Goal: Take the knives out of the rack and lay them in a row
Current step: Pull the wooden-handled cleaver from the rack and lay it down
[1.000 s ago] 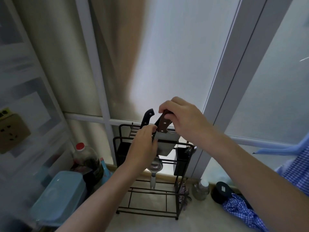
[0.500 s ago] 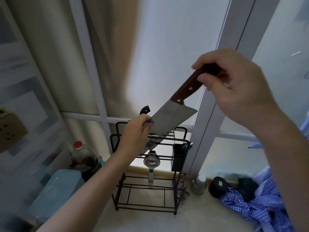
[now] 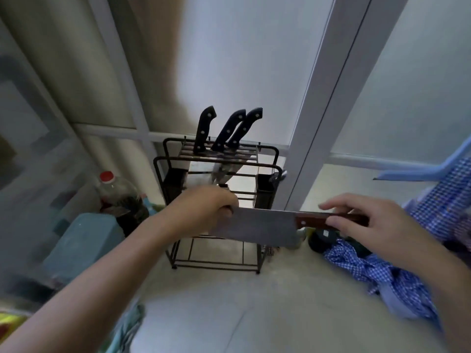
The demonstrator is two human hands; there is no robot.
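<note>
A cleaver [image 3: 265,226] with a brown wooden handle lies level in the air in front of the black wire rack [image 3: 219,164]. My right hand [image 3: 367,222] grips its handle. My left hand [image 3: 204,212] pinches the far end of its blade. Three black-handled knives [image 3: 226,131] stand in the slots at the top of the rack, handles up and leaning right. The rack stands on a pale counter against a frosted window.
A red-capped dark bottle [image 3: 116,192] and a teal lidded box [image 3: 84,245] stand left of the rack. A blue checked cloth [image 3: 377,271] lies at the right with a dark round object [image 3: 321,240] beside it. Pale counter [image 3: 229,314] spreads in front of the rack.
The cleaver came up out of the rack, then swung down to lie level in front of it. Both hands dropped with it. The view tilted down.
</note>
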